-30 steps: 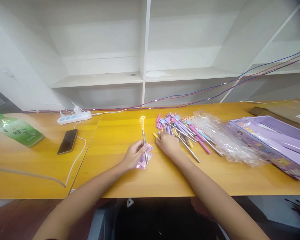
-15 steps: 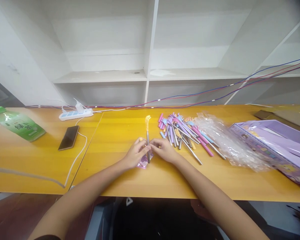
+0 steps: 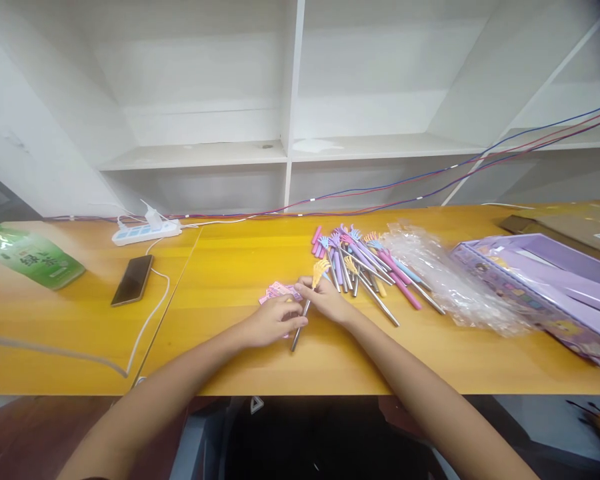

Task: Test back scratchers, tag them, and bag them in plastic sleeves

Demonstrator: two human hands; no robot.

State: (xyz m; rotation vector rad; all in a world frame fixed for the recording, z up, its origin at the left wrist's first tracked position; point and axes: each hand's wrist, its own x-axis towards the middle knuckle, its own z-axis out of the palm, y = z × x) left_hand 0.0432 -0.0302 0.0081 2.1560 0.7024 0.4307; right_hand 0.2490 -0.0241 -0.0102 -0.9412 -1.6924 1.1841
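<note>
A back scratcher (image 3: 321,272) with a yellow hand-shaped head and a metal rod slants between my hands. My right hand (image 3: 327,299) is closed around the rod just below the head. Beside the rod, my left hand (image 3: 274,321) has curled fingers, its thumb tip against or very near the metal. A bit of yellow shows among the left fingers, too small to name. Pink printed packets (image 3: 279,291) lie on the table behind my left hand and partly under it. To the right is a pile of back scratchers (image 3: 365,257) with pink, purple, blue and yellow heads and loose coloured handle sleeves.
Clear plastic wrapping (image 3: 450,287) lies right of the pile, against a purple box (image 3: 530,293). A cardboard box (image 3: 575,223) sits behind. On the left are a phone (image 3: 133,280), a power strip (image 3: 147,231), a white cable (image 3: 153,320) and a green bottle (image 3: 35,257).
The back scratcher has gone from upright to slanting, its head lower and further right. My left hand has shifted slightly down, uncovering more of the pink packets.
</note>
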